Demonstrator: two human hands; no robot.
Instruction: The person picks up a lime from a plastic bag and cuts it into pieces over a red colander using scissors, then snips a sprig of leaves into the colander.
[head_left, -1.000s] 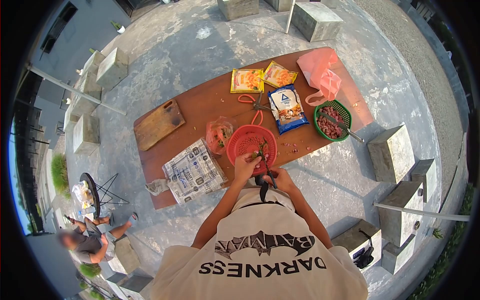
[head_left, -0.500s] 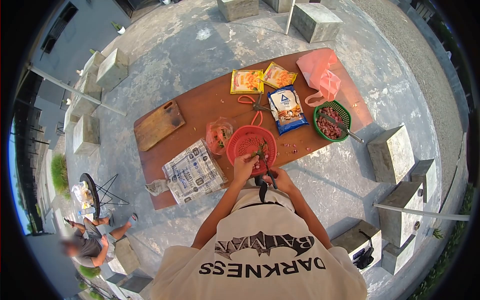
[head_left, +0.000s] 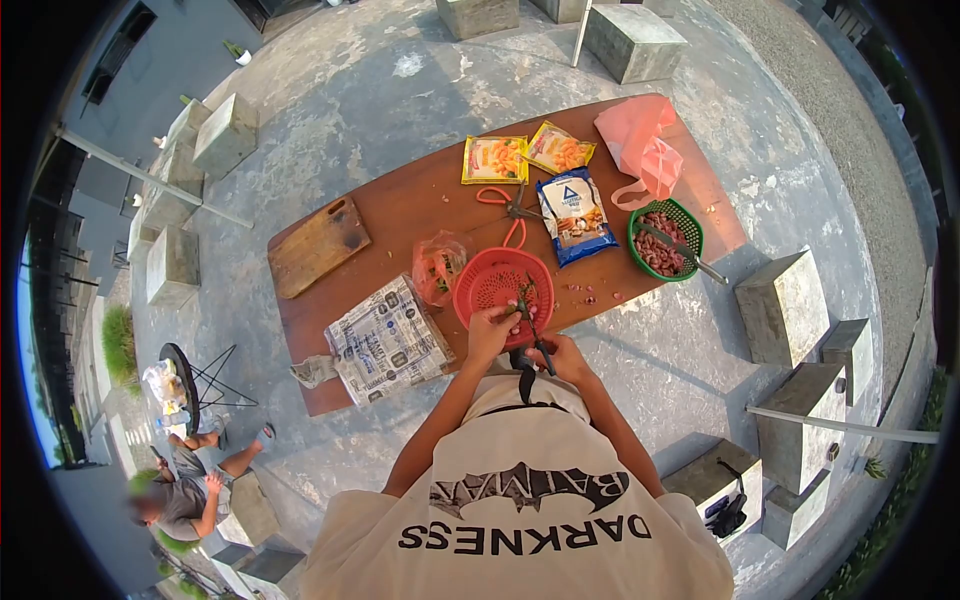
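A red colander (head_left: pixel 480 285) sits at the table's near edge, with small reddish pieces inside. Over its near rim my left hand (head_left: pixel 492 330) pinches a small green piece, perhaps a chili. My right hand (head_left: pixel 562 358) is closed round the handles of black scissors (head_left: pixel 541 346), whose blades point up into the colander beside my left fingers. Left of the colander lies a clear reddish plastic bag (head_left: pixel 439 268) with green and red contents. Several small reddish pieces (head_left: pixel 589 300) are scattered on the wood to the right.
The wooden table (head_left: pixel 400 220) bears a cutting board (head_left: pixel 318 248), newspaper (head_left: pixel 388 340), red-handled scissors (head_left: pixel 515 210), yellow packets (head_left: pixel 494 160), a blue-white packet (head_left: pixel 576 216), a pink bag (head_left: pixel 645 150) and a green basket (head_left: pixel 640 262) with a knife. A person (head_left: pixel 185 500) sits at lower left.
The scissors' blades have shifted slightly and look closer together. The green piece at my left fingers shows less. The seated person's arm has moved a little.
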